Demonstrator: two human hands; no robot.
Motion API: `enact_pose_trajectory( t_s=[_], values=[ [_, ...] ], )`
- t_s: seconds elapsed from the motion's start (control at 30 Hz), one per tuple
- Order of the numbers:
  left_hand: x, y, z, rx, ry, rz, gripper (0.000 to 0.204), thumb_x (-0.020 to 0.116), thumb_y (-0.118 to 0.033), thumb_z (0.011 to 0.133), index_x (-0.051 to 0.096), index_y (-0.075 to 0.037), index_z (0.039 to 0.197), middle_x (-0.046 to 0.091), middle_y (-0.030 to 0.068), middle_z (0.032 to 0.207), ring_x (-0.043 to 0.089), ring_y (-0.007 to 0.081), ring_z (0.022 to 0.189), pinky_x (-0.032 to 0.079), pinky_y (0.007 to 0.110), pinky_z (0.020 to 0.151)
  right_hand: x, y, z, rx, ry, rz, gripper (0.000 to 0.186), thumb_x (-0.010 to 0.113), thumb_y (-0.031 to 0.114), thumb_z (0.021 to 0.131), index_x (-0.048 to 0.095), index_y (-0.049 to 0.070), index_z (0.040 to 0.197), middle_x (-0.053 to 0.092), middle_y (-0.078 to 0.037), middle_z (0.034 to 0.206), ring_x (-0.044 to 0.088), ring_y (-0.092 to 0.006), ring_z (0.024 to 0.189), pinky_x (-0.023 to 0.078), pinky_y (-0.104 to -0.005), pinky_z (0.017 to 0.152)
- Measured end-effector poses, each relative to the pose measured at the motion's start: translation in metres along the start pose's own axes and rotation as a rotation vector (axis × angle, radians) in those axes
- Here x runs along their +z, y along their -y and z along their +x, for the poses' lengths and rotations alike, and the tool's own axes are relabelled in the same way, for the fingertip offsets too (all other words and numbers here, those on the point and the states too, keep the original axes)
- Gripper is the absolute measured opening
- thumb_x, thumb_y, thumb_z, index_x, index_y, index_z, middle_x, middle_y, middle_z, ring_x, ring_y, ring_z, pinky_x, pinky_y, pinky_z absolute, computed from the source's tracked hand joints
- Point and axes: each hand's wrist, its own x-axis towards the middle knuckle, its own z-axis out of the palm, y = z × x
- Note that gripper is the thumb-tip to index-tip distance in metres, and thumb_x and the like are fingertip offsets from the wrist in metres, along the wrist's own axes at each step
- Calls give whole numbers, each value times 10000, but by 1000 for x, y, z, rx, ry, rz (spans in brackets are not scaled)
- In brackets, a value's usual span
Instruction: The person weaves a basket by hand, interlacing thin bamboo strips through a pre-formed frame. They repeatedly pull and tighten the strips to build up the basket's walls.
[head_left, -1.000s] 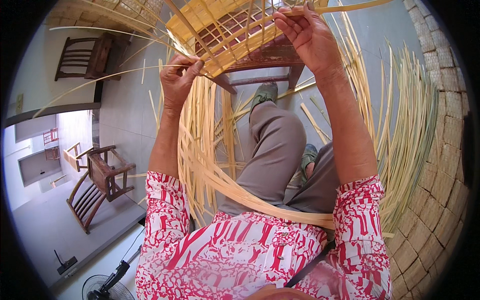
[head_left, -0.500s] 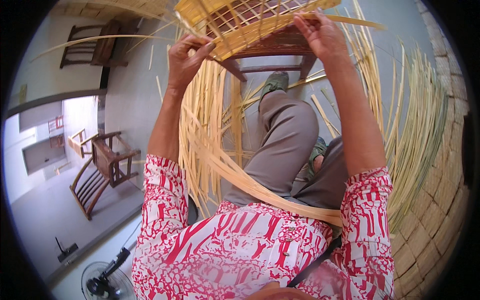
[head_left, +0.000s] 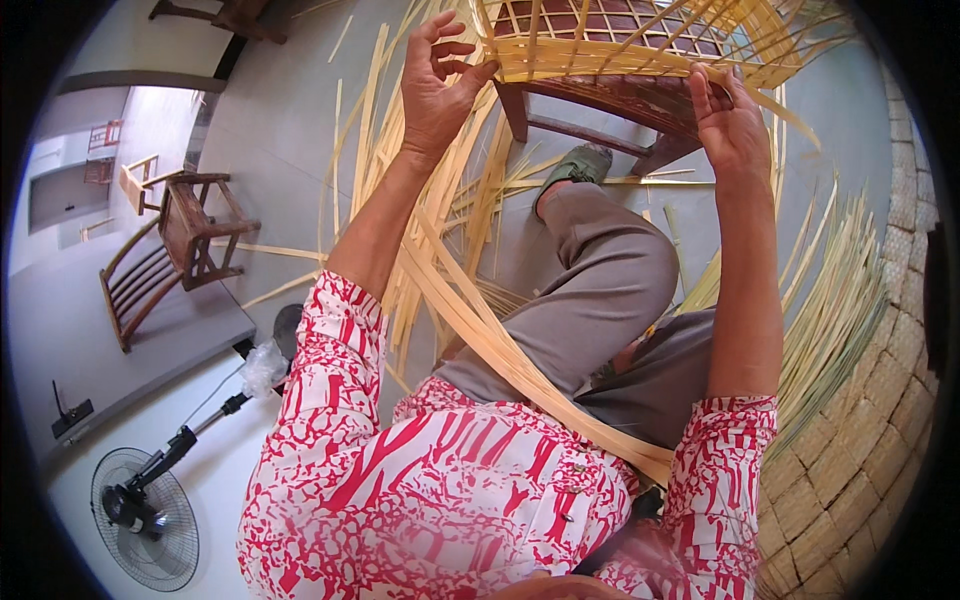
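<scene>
A half-woven bamboo basket rests on a dark wooden stool in front of my knees. My left hand pinches a pale bamboo strip at the basket's left rim, fingers partly spread. On the right rim, my right hand presses the strips with curled fingers. A bundle of long bamboo strips runs from the basket across my lap to my right hip.
Loose bamboo strips lie fanned on the grey floor at the right, beside woven mats. A wooden chair stands at the left. An electric fan sits at the lower left. My foot in a green shoe is under the stool.
The view has tilted down, so the basket and both hands sit higher in the picture. My left hand has shifted from loose strips to the basket's left rim.
</scene>
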Motion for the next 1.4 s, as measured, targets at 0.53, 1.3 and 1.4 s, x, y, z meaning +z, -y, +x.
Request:
enact_pose_trajectory(
  t_s=[0.53,1.3,1.4],
  values=[
    [17,-9,-2,-16,-174,97,631,830,-164,876,526,-10,1408,631,135,1234,635,237,1134,554,375,919,-6,-1,0,144,93,80,156,567,119,1064,588,-33,1093,683,-194,1057,716,-302,996,662,-386,867],
    [80,-88,44,320,219,489,175,753,-173,921,769,-52,1046,753,114,886,740,231,751,573,322,671,24,-19,-22,40,69,64,192,478,117,1085,535,-66,1079,688,-241,1005,736,-308,915,672,-401,802],
    [77,-87,46,319,215,595,153,737,-188,930,751,-53,999,722,140,841,720,288,725,555,369,652,23,-23,-19,49,112,82,211,487,127,1084,547,-75,1080,691,-240,1003,735,-305,916,668,-396,820]
  ],
)
